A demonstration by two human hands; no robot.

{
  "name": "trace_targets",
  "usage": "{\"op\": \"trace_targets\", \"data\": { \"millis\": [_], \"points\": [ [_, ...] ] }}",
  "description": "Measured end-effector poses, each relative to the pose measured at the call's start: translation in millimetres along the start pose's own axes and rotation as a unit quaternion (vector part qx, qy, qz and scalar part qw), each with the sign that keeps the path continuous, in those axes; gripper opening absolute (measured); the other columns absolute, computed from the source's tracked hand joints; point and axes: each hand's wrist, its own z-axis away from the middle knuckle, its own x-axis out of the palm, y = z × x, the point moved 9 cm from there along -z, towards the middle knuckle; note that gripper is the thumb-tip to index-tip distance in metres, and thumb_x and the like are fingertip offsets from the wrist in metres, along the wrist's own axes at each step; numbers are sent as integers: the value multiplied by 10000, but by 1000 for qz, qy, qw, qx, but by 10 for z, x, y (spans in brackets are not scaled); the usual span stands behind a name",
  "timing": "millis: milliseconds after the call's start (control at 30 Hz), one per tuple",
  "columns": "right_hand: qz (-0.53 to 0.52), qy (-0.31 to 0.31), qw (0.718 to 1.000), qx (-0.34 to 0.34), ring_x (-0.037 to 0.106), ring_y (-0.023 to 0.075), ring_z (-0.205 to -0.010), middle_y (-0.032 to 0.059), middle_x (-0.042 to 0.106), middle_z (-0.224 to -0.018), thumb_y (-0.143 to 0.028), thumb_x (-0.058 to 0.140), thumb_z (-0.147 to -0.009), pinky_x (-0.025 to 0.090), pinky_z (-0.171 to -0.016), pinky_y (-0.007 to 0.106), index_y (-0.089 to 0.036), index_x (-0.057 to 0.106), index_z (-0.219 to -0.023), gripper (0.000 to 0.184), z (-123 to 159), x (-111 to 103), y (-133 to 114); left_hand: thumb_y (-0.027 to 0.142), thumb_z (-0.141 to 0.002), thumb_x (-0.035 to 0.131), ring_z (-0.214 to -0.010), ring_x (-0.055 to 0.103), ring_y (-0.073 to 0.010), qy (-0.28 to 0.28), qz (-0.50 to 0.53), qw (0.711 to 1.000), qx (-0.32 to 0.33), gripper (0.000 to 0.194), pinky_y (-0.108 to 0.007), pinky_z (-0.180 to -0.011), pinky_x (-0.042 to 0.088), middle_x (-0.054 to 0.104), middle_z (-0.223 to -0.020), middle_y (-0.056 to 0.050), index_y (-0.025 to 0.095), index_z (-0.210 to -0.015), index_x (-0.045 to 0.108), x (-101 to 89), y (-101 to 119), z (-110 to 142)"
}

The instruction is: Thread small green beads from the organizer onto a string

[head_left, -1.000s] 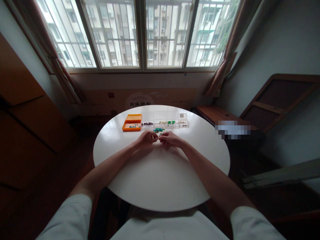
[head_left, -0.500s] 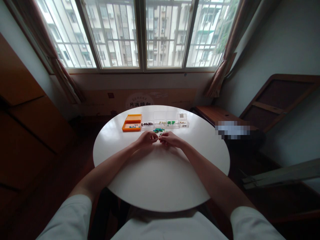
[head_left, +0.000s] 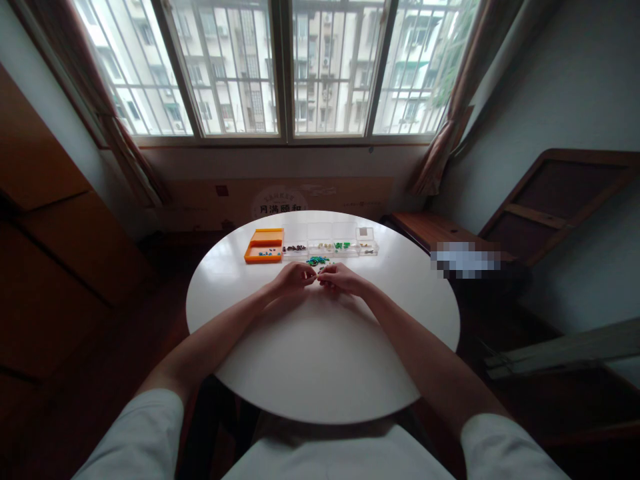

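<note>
My left hand and my right hand meet fingertip to fingertip over the white round table. Both have their fingers pinched together; whatever lies between them is too small to make out. Just beyond the fingertips is a loose pile of small green, blue and dark pieces. Behind the pile stand clear plastic boxes with small brown, pale and green pieces sorted inside. To their left an orange box, its lid raised, holds several small blue pieces.
A smaller clear box with its lid up sits at the right end of the row. Beyond the table are a printed cardboard panel and a barred window. A wooden bench stands to the right, wooden cabinets to the left.
</note>
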Motion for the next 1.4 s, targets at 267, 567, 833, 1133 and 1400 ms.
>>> {"op": "trace_targets", "data": {
  "millis": [267, 567, 833, 1133, 1400],
  "points": [
    [3, -1, 1000, -2, 494, 59, -424, 9, 592, -536, -184, 641, -767, 378, -392, 161, -94, 629, -672, 131, -19, -1, 12, 281, -806, 563, -550, 522, -72, 7, -13, 1000, 10, 204, -168, -535, 386, 650, -672, -14, 148, -808, 719, -25, 29, 6],
    [4, 0, 1000, -3, 489, 60, -421, 9, 595, -535, -192, 647, -765, 372, -387, 162, -94, 644, -695, 120, -34, -5, 32, 260, -792, 576, -553, 527, -73, 11, -20, 1000, 8, 183, -167, -528, 382, 658, -685, -17, 149, -812, 720, -54, 56, 7],
    [-2, 6, 1000, 9, 490, 56, -435, 13, 596, -542, -217, 687, -743, 361, -382, 150, -96, 642, -674, 146, -3, -11, 8, 266, -779, 591, -552, 527, -79, 27, -25, 999, -10, 179, -170, -525, 382, 656, -668, -16, 146, -795, 722, -74, -8, 4],
    [-4, -5, 1000, -12, 492, 61, -442, 11, 586, -548, -288, 718, -727, 374, -386, 156, -94, 655, -726, 204, -25, -7, 23, 274, -772, 596, -541, 525, -75, 16, -21, 1000, -3, 175, -166, -514, 376, 645, -648, -10, 150, -767, 719, -61, 6, 8],
    [-11, 5, 1000, 4, 500, 61, -437, 11, 592, -542, -249, 706, -735, 368, -383, 152, -91, 653, -731, 167, -4, -8, 5, 242, -749, 619, -549, 540, -71, 27, -5, 1000, -6, 202, -162, -517, 396, 659, -682, -6, 170, -906, 723, -74, 5, 9]
  ]
}}
